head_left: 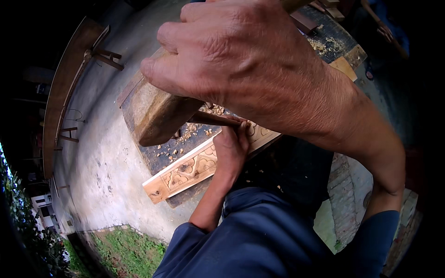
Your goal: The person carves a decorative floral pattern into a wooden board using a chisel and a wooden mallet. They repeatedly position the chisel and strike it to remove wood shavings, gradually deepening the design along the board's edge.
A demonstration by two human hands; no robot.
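Close to the camera, my right hand [250, 65] is wrapped round a wooden mallet [162, 113]. Its worn, blocky head hangs down left of my knuckles, and part of the handle is hidden by the hand. Lower down, my left hand [229, 148] is closed round a chisel [213, 119] with a brown shaft; its cutting end is hidden by my fingers. That hand rests on a pale wooden board [197, 165] carved with curved, petal-like patterns within a border. The board lies slanted along the near edge of a dark workbench [163, 158]. The mallet head appears apart from the chisel.
Wood chips [187, 134] and curled shavings [331, 45] litter the bench. Several wood pieces lie at its far right, where another person's hand [384, 31] shows dimly. A long brown plank [62, 97] with wooden legs stands left, on the concrete floor [97, 157].
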